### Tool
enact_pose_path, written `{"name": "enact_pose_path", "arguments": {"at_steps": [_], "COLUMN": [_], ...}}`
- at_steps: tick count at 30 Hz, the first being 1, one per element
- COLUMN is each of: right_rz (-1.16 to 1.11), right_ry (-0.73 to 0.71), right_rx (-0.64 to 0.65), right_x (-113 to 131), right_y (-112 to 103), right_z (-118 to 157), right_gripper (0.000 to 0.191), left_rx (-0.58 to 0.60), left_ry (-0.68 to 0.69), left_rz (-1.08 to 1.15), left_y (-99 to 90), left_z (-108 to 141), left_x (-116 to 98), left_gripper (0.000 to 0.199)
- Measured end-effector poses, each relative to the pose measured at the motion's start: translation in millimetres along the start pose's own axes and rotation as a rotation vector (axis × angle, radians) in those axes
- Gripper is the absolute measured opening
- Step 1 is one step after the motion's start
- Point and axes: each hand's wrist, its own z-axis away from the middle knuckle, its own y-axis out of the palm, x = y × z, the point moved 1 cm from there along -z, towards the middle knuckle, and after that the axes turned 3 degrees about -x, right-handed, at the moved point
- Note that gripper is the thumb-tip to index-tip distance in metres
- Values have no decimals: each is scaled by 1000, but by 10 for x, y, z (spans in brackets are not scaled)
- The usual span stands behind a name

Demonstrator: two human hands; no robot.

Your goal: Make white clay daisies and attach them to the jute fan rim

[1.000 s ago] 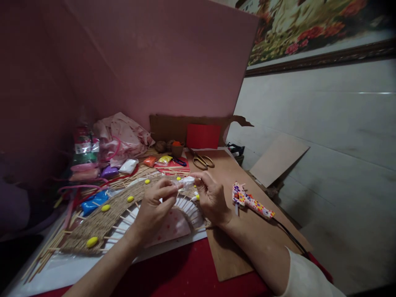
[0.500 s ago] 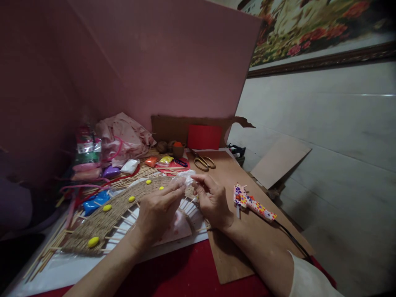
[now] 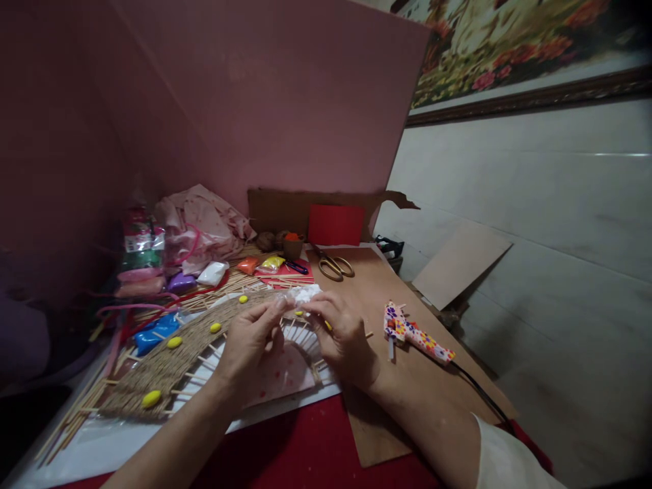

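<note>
A fan-shaped piece of woven twine on sticks (image 3: 193,350), dotted with yellow ovals, lies on white sheeting. Above its right half, my left hand (image 3: 255,336) has its thumb and fingers pinched on the crinkled white packet (image 3: 304,293). My right hand (image 3: 341,333) is at the packet's right side, fingers curled and pressed together on it. What lies between the right fingertips is too small to make out. Pink dotted cloth (image 3: 285,373) fills the fan's inner part, below the hands.
Gold-handled scissors (image 3: 336,267) and a flowered glue gun (image 3: 418,338) with a black cord lie on brown board (image 3: 377,407). Farther left are a blue packet (image 3: 153,334), a white packet (image 3: 212,274), other coloured packets and loose sticks. A red card (image 3: 336,225) stands behind.
My left hand has turned, its fingers now curled in rather than stretched over the packet. My right hand has dropped slightly, and more of the fan and pink cloth shows between them.
</note>
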Motion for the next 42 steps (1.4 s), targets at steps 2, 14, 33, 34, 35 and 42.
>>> {"name": "enact_pose_path", "arguments": {"at_steps": [2,14,33,34,35,42], "right_rz": [-3,29,114,108,94,78], "right_ry": [5,174,140,144,148,118], "right_rx": [3,-70,-25,-9,9,25], "right_x": [3,-59,-42,-43,-43,-36], "right_y": [-4,-19,-14,-9,-3,-5], "right_z": [-4,-10,-45,-42,-40,-57], "right_gripper": [19,8,12,9,7,11], "left_rx": [13,122,193,198,199,179], "left_ry": [-27,-94,-290,-292,-293,-292], "left_rz": [82,205,222,225,225,220], "left_y": [-5,-29,-6,0,4,10], "left_z": [-8,-21,25,27,28,22], "left_x": [13,2,51,48,47,35], "left_gripper": [23,23,14,14,15,17]}}
